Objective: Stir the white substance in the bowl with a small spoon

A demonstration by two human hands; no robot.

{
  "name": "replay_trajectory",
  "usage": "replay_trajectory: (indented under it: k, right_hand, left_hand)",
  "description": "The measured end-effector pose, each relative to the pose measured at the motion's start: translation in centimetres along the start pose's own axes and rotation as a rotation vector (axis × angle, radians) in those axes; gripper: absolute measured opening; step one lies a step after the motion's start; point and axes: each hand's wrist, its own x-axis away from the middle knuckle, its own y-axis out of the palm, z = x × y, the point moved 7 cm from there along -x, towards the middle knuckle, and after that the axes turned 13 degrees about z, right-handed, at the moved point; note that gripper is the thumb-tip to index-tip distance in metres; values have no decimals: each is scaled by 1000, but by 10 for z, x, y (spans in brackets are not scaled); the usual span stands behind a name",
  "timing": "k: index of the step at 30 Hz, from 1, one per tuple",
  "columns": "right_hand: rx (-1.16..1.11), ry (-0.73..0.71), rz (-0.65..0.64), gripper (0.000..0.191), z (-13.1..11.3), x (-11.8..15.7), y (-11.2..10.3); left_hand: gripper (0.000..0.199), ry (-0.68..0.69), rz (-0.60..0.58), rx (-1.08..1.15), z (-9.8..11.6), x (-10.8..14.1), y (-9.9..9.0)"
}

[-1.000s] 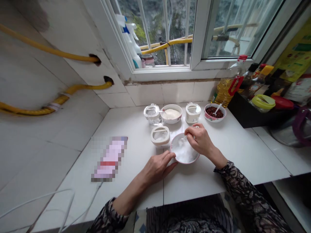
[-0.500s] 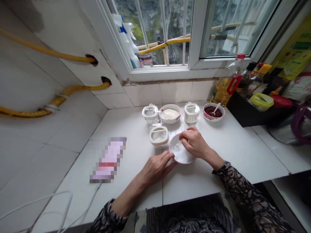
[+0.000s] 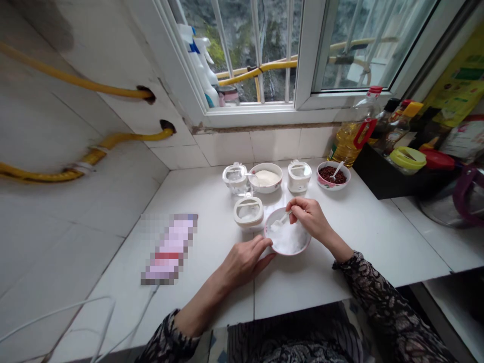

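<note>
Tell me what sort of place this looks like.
Most likely a home kitchen: there's a bottle of yellow oil by the window, a black box packed with bottles and tubs, and bowls and lidded jars on a white counter against a tiled wall.

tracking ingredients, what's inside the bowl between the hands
White powder-like contents and a small spoon held by the right hand. What lies beneath the contents is covered; that hand hides part of the rim of the bowl.
</note>
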Motion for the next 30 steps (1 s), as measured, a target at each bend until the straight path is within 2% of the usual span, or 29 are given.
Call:
replay_trajectory:
  k: [10, 13, 17, 19, 22, 24, 26, 30]
  right_hand:
    - [-190, 134, 32, 13, 5, -4, -4]
    - [-279, 132, 39, 14, 2, -5, -4]
    - [-288, -43, 53, 21, -15, 4, 3]
    - [-168, -218, 49, 21, -26, 11, 10]
    - [98, -558, 0, 23, -42, 24, 24]
    - [196, -694, -12, 25, -48, 29, 27]
    - [205, -719, 31, 25, -50, 28, 19]
    - [202, -634, 186, 21, -48, 17, -7]
  left_hand:
    - [13, 6, 0, -6, -1, 1, 2]
    - [13, 9, 6, -13, -1, 2, 2]
    - [13, 4, 10, -6, -1, 2, 2]
    - [13, 6, 7, -10, -1, 1, 2]
    - [14, 18, 10, -15, 0, 0, 2]
    - [15, 24, 17, -15, 1, 0, 2]
    - [15, 27, 18, -16, 1, 0, 1]
    - [14, 19, 11, -10, 1, 1, 2]
